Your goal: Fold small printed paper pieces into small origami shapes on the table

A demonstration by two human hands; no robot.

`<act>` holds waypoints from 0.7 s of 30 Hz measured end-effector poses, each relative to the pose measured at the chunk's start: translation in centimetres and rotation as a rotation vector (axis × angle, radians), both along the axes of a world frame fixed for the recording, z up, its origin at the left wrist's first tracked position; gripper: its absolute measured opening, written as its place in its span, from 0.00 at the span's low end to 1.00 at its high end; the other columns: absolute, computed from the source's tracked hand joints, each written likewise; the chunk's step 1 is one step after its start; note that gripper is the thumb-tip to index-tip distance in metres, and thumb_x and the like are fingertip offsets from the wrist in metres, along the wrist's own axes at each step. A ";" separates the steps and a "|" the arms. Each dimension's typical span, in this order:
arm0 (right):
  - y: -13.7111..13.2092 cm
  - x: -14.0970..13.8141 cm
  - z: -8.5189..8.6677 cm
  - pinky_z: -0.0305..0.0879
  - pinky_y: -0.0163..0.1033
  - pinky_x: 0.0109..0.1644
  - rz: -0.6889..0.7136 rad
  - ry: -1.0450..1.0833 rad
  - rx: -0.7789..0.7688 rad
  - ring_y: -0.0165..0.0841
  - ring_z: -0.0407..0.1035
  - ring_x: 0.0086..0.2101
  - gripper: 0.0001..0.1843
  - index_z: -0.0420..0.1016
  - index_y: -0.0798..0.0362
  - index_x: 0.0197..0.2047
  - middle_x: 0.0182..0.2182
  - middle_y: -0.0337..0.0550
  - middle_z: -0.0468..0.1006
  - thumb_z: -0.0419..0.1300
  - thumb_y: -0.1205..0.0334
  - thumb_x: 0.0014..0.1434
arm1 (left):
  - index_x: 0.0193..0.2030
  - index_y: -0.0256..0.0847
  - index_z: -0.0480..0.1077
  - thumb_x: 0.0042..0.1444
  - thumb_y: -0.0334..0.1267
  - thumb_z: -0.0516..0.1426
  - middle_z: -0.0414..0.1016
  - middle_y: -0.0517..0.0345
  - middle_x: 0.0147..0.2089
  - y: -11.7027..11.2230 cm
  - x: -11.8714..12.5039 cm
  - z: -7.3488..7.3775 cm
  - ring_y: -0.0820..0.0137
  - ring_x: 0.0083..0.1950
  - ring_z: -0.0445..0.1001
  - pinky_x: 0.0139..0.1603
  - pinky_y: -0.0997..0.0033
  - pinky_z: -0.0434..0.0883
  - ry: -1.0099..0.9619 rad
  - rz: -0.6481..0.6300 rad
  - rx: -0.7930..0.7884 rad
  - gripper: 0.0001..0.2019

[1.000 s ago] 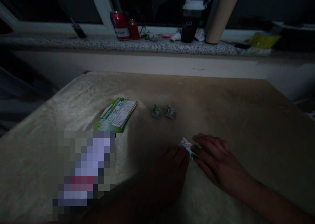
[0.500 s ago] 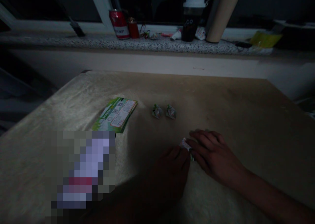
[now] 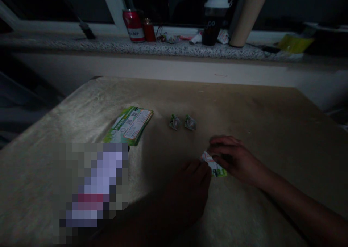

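Note:
On the table, a small printed paper (image 3: 217, 168), white and green with a folded corner, lies between my two hands. My left hand (image 3: 191, 185) is in shadow, its curled fingers pressed together on the paper's left edge. Just beyond the paper's right side is my right hand (image 3: 235, 159), fingers stretched out and thumb apart, the thumb close over the paper; whether it touches is unclear. Farther back sit two small folded paper pieces (image 3: 174, 122), side by side. To the left lies a stack of green and white printed sheets (image 3: 133, 125).
A blurred-out lilac object (image 3: 99, 178) lies in front of the stack. Along the granite windowsill (image 3: 168, 50) stand a red can (image 3: 133, 26), an orange-red jar (image 3: 148, 30), a lidded dark cup (image 3: 212, 26) and a cardboard tube (image 3: 248, 17).
My right hand has drawn back from the paper, its fingers lifting slightly, so more of the sheet shows. The left hand stays at the paper's edge. The view has shifted a little.

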State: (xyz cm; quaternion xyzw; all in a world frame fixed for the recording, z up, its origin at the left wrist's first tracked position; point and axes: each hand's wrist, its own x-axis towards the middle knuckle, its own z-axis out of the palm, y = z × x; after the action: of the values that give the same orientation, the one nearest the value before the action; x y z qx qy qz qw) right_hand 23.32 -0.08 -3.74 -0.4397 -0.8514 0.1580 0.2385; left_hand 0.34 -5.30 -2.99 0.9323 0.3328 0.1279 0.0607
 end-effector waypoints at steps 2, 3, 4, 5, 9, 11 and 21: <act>0.1 -0.1 -0.3 0.70 0.53 0.55 -0.027 0.051 -0.007 0.43 0.76 0.50 0.09 0.83 0.44 0.43 0.50 0.45 0.82 0.65 0.66 0.63 | 0.56 0.30 0.71 0.61 0.26 0.54 0.76 0.45 0.52 0.1 0.0 0.1 0.58 0.51 0.73 0.54 0.58 0.73 -0.001 -0.002 -0.001 0.16; 0.2 -0.3 -0.3 0.71 0.52 0.54 -0.041 0.071 -0.017 0.42 0.76 0.49 0.07 0.83 0.45 0.41 0.48 0.45 0.82 0.66 0.66 0.62 | 0.56 0.30 0.71 0.61 0.26 0.54 0.76 0.45 0.52 0.1 0.0 0.1 0.57 0.51 0.73 0.55 0.58 0.73 0.000 -0.002 0.000 0.16; 0.3 -0.4 -0.3 0.71 0.52 0.54 -0.054 0.089 -0.025 0.42 0.77 0.48 0.05 0.83 0.45 0.39 0.47 0.45 0.83 0.66 0.66 0.61 | 0.55 0.30 0.72 0.61 0.26 0.54 0.76 0.45 0.52 0.1 0.0 0.1 0.57 0.51 0.73 0.54 0.58 0.73 0.004 -0.003 -0.002 0.16; 0.5 -0.6 -0.3 0.71 0.51 0.53 -0.066 0.103 -0.033 0.42 0.77 0.47 0.04 0.83 0.46 0.37 0.46 0.44 0.83 0.67 0.66 0.61 | 0.55 0.30 0.72 0.61 0.26 0.55 0.76 0.45 0.52 0.1 0.0 0.1 0.57 0.51 0.73 0.55 0.58 0.73 0.005 -0.005 -0.002 0.16; 1.4 -1.3 -0.1 0.71 0.49 0.51 -0.107 0.098 -0.057 0.40 0.76 0.43 0.04 0.84 0.46 0.33 0.40 0.42 0.83 0.69 0.66 0.58 | 0.56 0.29 0.72 0.62 0.28 0.54 0.76 0.45 0.53 0.1 -0.1 -0.1 0.57 0.52 0.73 0.57 0.57 0.72 -0.004 -0.001 0.022 0.16; 1.9 -1.6 0.0 0.69 0.48 0.50 -0.116 0.066 -0.068 0.39 0.76 0.41 0.04 0.83 0.46 0.33 0.38 0.41 0.83 0.70 0.66 0.58 | 0.57 0.30 0.72 0.63 0.28 0.54 0.76 0.45 0.52 0.1 -0.1 -0.1 0.57 0.52 0.73 0.56 0.58 0.72 -0.004 -0.001 0.013 0.16; 0.9 -1.7 0.9 0.67 0.50 0.54 -0.017 -0.015 -0.030 0.40 0.74 0.48 0.07 0.84 0.47 0.45 0.46 0.46 0.81 0.63 0.62 0.68 | 0.57 0.32 0.71 0.63 0.29 0.55 0.75 0.45 0.55 0.1 -0.1 0.3 0.56 0.53 0.71 0.56 0.55 0.72 -0.015 0.023 -0.075 0.16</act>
State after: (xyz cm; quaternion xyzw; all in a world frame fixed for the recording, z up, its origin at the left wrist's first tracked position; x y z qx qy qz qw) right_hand 21.65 0.85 -2.82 -0.4518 -0.8468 0.1655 0.2267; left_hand 0.26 -5.22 -2.67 0.9244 0.3477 0.1231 0.0969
